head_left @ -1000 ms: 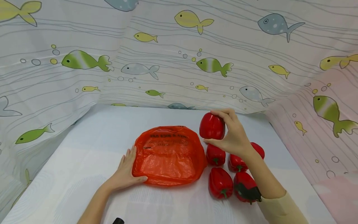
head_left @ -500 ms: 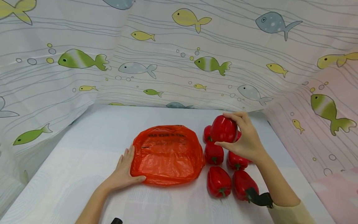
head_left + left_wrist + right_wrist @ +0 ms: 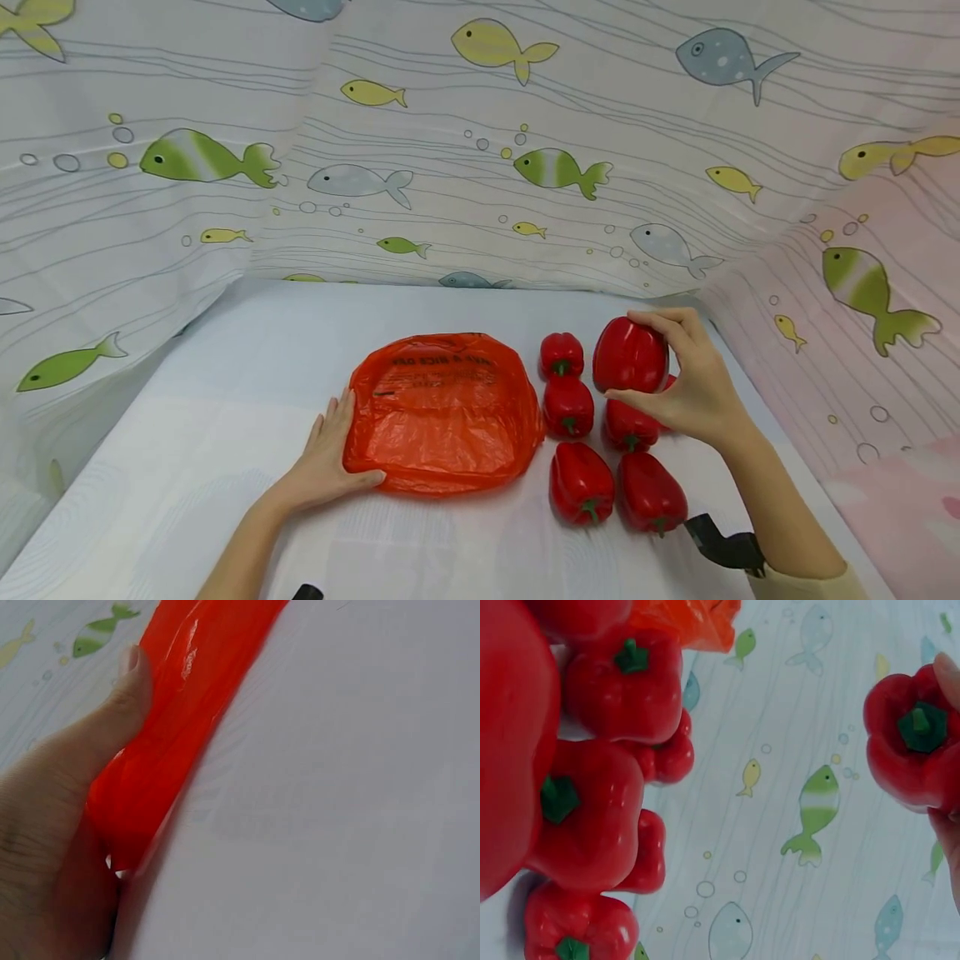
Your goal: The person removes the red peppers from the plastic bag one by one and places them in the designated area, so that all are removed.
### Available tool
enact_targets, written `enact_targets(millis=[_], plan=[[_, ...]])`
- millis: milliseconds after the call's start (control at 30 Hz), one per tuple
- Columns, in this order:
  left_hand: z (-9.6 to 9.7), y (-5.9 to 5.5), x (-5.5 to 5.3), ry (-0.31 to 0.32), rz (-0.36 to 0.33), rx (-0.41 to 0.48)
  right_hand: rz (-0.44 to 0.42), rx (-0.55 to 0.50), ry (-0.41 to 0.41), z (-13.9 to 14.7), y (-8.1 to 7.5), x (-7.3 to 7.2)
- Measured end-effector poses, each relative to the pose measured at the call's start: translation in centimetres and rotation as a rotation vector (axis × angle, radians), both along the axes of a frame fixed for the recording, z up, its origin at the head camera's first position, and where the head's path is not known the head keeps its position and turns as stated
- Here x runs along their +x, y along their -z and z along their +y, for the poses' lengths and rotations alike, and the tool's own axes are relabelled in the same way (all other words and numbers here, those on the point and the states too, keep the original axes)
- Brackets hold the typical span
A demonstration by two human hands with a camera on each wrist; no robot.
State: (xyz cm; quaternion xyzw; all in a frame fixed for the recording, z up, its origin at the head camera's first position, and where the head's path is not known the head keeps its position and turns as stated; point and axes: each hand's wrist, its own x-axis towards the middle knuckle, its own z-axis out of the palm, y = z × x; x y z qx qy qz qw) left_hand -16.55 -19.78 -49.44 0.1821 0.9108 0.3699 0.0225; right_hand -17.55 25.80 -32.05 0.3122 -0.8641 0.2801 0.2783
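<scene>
An orange-red plastic bag [image 3: 450, 483] lies wide-mouthed on the table, dark print on its inner back wall. At its left side my left hand [image 3: 322, 454] rests with fingers spread along the rim; in the left wrist view the thumb [image 3: 127, 701] lies against the outer wall. My right hand [image 3: 697, 383] holds a red bell pepper [image 3: 626, 354] between thumb and fingers, raised over the pepper group. The right wrist view shows its green stem [image 3: 922, 727] end. Several other red bell peppers [image 3: 582, 483] lie right of the bag; one behind the hand is mostly hidden.
A white tablecloth [image 3: 435, 550] covers the table. Fish-patterned curtains [image 3: 442, 142] enclose the back and both sides. Black wrist gear [image 3: 723, 546] sits on the right forearm, near the front pepper. The nearest peppers stand close to the bag's right edge.
My right hand has carried the held pepper rightward and slightly nearer, away from the bag. A small pepper at the back left of the group has come into sight. The left hand stays put.
</scene>
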Motion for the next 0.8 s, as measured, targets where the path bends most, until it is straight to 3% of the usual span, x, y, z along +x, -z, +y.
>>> enact_targets(millis=[333, 800], plan=[[-0.1, 0.1, 0.0, 0.01, -0.016, 0.006, -0.001, -0.015, -0.003, 1.5, 0.0, 0.6], [-0.2, 0.1, -0.1, 0.013, -0.01, 0.01, 0.001, 0.009, 0.066, 3.3, 0.1, 1.7]])
